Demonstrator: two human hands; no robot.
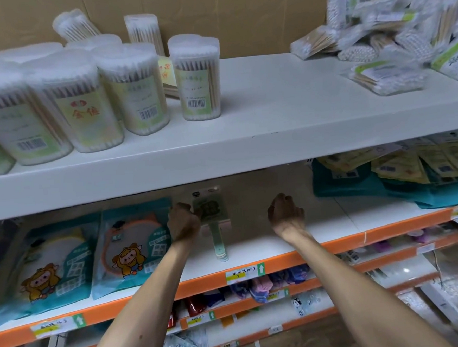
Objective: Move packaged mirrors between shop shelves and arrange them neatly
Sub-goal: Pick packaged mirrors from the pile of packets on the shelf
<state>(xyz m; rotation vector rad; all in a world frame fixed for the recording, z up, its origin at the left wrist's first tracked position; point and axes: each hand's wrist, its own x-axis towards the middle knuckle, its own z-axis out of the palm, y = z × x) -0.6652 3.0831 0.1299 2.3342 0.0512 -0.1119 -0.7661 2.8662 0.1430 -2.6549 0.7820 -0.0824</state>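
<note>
A packaged hand mirror (212, 215) with a pale green handle leans upright near the back of the middle shelf (255, 250). My left hand (183, 221) grips its left edge. My right hand (286, 212) hovers to the right of it, fingers curled, holding nothing and apart from the package. Two teal packaged mirrors with a cartoon sheep, one (131, 242) just left of my left hand and another (43, 263) further left, lie tilted on the same shelf.
Teal and yellow flat packets (401, 177) pile at the shelf's right end. The upper shelf (272, 116) carries cotton swab tubs (196, 75) and loose swab bags (391, 34). Lower orange-edged shelves (258, 298) hold small goods.
</note>
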